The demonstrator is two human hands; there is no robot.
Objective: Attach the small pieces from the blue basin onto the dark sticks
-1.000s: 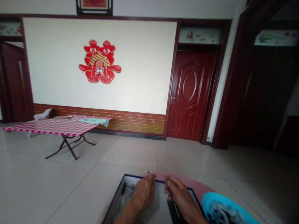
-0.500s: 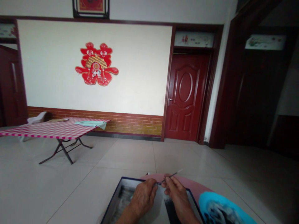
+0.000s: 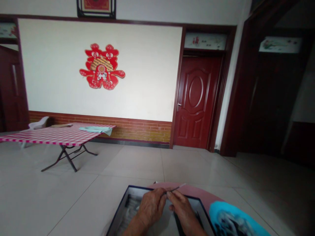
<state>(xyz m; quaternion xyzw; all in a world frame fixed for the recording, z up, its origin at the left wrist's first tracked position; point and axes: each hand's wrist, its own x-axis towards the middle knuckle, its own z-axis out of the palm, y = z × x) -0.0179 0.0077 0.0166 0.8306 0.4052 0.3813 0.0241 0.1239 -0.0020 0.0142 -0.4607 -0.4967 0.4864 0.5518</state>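
- Right hand [image 3: 181,204]: thumb and fingers are pinched closed on a thin, dark, straight rod with a pale tip [image 3: 175,188], which slants up to the right above the box's far edge. The near end of the rod is covered by fingertips.
- Left hand [image 3: 153,204]: fingers are curled together, their tips meeting the right hand's at the rod's near end. Whether they also grip the rod cannot be told.
- Below both hands lies a shallow, pale-lined box with a dark blue rim [image 3: 207,213], its near side cut off by the bottom edge.
- Inside it, a long black bundle [image 3: 178,225] runs partly under the right hand and wrist; its lower end is out of view.
- Along the box's left side, greyish, see-through-looking pieces [image 3: 129,211] are too blurred to make out.
- The box rests over a pink, round-edged tabletop [image 3: 197,191], mostly hidden by box and hands.
- Just right of the box, a bright blue, rounded container [image 3: 216,209] holds a dark and whitish jumble [image 3: 232,223], blurred and cut off below.
- Well beyond, a red-and-white checked folding table [image 3: 59,135] is cropped at the left; a pale green cloth [image 3: 95,130] lies on it.
- The far-right doorway [image 3: 273,105] is too dark to read.
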